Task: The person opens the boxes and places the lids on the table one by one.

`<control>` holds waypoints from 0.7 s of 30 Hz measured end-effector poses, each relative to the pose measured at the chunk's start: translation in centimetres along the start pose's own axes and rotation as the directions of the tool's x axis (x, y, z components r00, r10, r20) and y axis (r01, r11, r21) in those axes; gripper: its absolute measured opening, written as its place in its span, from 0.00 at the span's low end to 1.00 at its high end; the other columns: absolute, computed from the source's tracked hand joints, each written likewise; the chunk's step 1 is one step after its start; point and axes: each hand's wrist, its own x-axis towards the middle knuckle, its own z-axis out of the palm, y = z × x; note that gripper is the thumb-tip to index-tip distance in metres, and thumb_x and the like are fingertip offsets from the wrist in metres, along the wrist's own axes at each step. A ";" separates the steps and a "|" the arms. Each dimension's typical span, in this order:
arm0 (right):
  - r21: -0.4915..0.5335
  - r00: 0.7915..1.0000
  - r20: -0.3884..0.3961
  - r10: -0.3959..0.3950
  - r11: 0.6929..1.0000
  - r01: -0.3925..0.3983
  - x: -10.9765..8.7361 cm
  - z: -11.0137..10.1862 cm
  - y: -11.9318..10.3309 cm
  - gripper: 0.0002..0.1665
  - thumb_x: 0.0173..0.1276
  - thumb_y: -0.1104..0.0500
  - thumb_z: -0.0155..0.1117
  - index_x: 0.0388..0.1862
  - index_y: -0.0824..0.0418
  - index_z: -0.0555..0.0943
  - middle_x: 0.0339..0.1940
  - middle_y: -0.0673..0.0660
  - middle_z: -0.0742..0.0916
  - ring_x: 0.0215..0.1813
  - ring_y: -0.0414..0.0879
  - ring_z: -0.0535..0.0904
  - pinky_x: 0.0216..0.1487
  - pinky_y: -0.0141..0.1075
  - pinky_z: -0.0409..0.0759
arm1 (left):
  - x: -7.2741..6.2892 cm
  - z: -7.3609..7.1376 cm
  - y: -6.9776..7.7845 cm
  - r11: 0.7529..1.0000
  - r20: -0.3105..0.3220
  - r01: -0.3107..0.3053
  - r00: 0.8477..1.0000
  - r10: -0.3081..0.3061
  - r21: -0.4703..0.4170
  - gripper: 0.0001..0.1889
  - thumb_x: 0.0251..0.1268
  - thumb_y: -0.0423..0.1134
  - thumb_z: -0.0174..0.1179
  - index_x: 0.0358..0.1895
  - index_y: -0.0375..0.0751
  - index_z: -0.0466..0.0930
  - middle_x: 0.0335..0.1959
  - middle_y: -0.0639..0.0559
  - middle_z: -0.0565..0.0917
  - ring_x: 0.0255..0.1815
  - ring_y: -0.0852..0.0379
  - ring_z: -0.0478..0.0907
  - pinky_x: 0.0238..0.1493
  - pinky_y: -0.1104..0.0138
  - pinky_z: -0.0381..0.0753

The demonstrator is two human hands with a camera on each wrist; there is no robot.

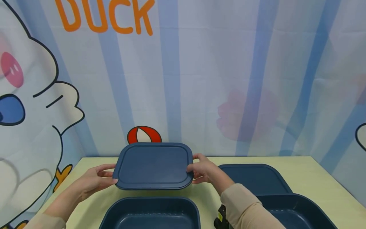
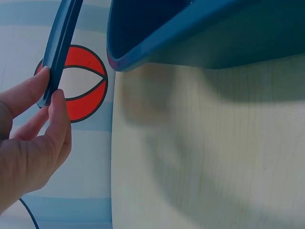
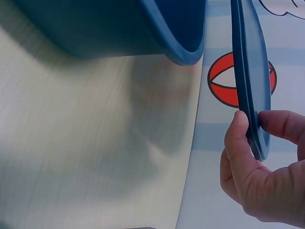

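A dark blue rectangular lid [image 1: 154, 166] with rounded corners is held in the air, tilted, above the far side of a blue plastic box [image 1: 151, 201]. My left hand [image 1: 95, 180] pinches the lid's left edge between thumb and fingers. At the opposite edge my right hand [image 1: 204, 170] pinches it the same way. Both wrist views show the lid [image 2: 58, 52] apart from the box's rim [image 3: 164, 45]. The box stands uncovered on the table, its near part cut off by the head view's bottom edge.
On the right stands a second blue box [image 1: 297, 206], uncovered, with another blue lid [image 1: 254, 178] lying behind it. A black object with a yellow mark [image 1: 220, 218] shows beside my right sleeve. The pale wooden table [image 1: 303, 171] ends at a printed curtain [image 1: 200, 79].
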 end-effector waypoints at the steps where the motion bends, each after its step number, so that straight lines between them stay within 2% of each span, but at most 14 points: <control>1: -0.003 1.000 -0.002 -0.001 1.000 0.001 0.0 0.0 0.0 0.34 0.59 0.68 0.58 0.65 0.60 0.60 0.26 0.59 0.76 0.20 0.44 0.74 0.19 0.32 0.77 | 0.1 0.0 0.0 1.000 0.002 -0.003 1.000 0.003 0.000 0.42 0.54 0.28 0.65 0.70 0.27 0.50 0.53 0.33 0.68 0.40 0.56 0.78 0.49 0.61 0.78; 7: 0.002 1.000 0.002 -0.022 1.000 0.022 0.2 -0.1 0.2 0.36 0.57 0.70 0.58 0.66 0.61 0.60 0.28 0.61 0.78 0.20 0.45 0.76 0.21 0.34 0.78 | 0.3 0.1 -0.1 1.000 0.003 -0.005 1.000 0.005 -0.028 0.42 0.54 0.27 0.65 0.70 0.27 0.50 0.49 0.36 0.70 0.38 0.57 0.78 0.47 0.63 0.79; 14: 0.047 0.998 0.040 -0.052 0.998 0.050 0.6 0.3 0.6 0.37 0.56 0.74 0.55 0.66 0.64 0.59 0.23 0.60 0.80 0.17 0.44 0.76 0.19 0.34 0.77 | 0.4 0.0 -0.6 0.999 -0.010 0.031 0.999 -0.032 -0.042 0.41 0.54 0.26 0.65 0.69 0.28 0.50 0.45 0.40 0.71 0.37 0.57 0.78 0.47 0.63 0.79; 21: 0.038 0.998 0.025 -0.058 0.998 0.057 0.9 0.4 0.7 0.38 0.57 0.76 0.56 0.67 0.65 0.59 0.22 0.60 0.81 0.16 0.43 0.76 0.20 0.34 0.78 | 0.8 -0.1 -1.0 0.997 -0.009 0.040 0.999 -0.041 -0.067 0.41 0.53 0.26 0.65 0.70 0.29 0.51 0.41 0.43 0.71 0.36 0.57 0.77 0.46 0.63 0.79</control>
